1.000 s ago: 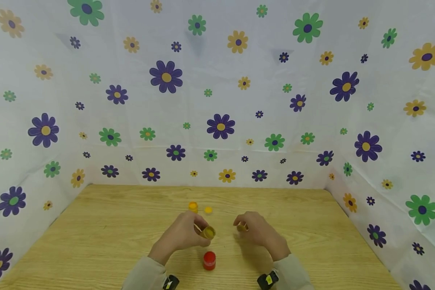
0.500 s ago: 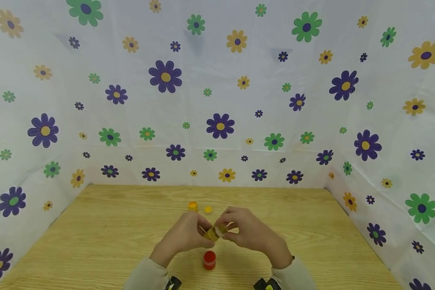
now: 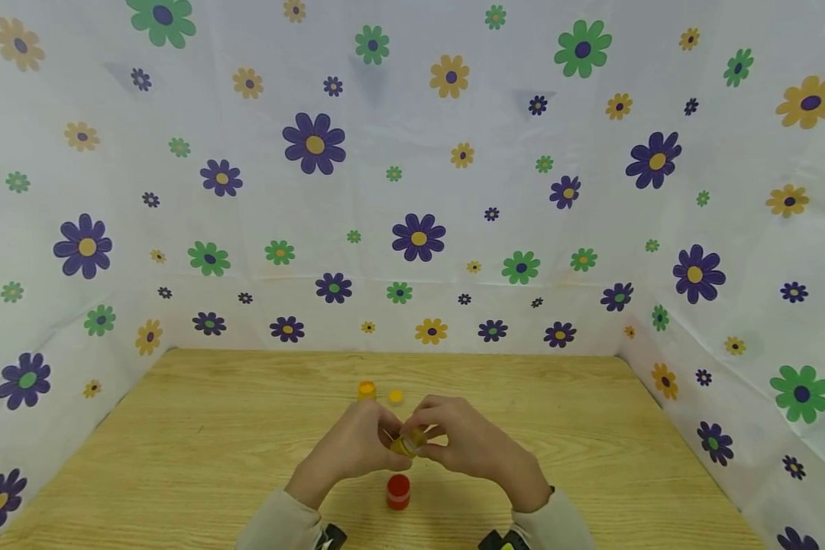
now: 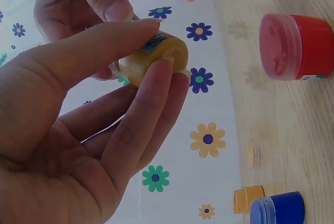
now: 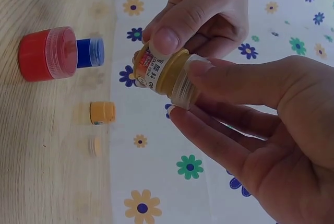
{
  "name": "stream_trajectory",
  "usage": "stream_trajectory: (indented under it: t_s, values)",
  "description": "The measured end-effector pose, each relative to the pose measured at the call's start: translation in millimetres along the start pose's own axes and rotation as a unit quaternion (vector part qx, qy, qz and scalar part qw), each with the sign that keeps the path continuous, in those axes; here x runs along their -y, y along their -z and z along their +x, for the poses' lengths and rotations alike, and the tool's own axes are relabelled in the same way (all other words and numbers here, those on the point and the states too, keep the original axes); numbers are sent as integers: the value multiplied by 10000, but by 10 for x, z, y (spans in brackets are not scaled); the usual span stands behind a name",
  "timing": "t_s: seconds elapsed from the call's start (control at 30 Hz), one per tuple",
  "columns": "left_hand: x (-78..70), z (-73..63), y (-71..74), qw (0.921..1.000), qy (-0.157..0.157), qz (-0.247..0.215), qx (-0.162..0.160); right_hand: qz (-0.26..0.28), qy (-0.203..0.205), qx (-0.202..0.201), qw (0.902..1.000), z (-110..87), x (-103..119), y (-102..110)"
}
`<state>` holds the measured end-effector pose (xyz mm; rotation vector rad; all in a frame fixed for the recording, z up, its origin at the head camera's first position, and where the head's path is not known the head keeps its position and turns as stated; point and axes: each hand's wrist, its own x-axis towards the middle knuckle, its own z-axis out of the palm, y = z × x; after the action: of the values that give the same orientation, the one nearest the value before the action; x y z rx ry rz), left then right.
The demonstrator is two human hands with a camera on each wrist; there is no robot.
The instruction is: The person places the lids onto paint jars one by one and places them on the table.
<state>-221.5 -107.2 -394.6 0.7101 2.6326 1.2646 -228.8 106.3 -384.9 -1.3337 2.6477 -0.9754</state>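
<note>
Over the table my left hand (image 3: 357, 443) grips a small mustard-yellow paint jar (image 5: 159, 72) with a printed label, thumb on one side and fingers on the other. The jar is tilted, its mouth towards my right hand (image 3: 470, 443). That hand pinches a clear ridged lid (image 5: 182, 89) between thumb and fingers, and the lid sits right at the jar's mouth. In the left wrist view the jar's base (image 4: 177, 54) faces the camera, and the lid is hidden behind the fingers.
A closed red paint jar (image 3: 398, 493) stands on the wooden table (image 3: 557, 428) just below my hands. Beyond them are an orange-yellow jar (image 3: 367, 389) and a loose yellow lid (image 3: 396, 396). The wrist views also show a blue jar (image 4: 289, 208). Flower-printed cloth (image 3: 357, 206) encloses the table.
My right hand has moved left with the lid, from apart to the mouth of the paint jar. My left hand has tilted the jar towards it. The other jars stay put.
</note>
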Motion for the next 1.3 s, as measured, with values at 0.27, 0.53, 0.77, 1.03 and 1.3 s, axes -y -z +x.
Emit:
stream_trajectory:
  t_s: [0.27, 0.53, 0.77, 1.03, 1.3]
  values:
    - [-10, 4, -13, 10000, -41, 68, -34, 245, -106, 69, 9996, -8, -3, 2]
    - [-38, -1, -30, 10000, -24, 50, -54, 125, -336, 135, 9993, 2, -5, -3]
    - [-59, 1, -50, 10000, -38, 70, -4, -52, -512, 39, 9987, 27, -7, -12]
    - [-49, -4, -14, 10000, 56, 2, 6, -73, -536, -90, 9985, -6, -48, 20]
    - [-38, -12, 16, 9999, 148, -58, 10, 474, -65, -97, 9988, -36, -27, 58]
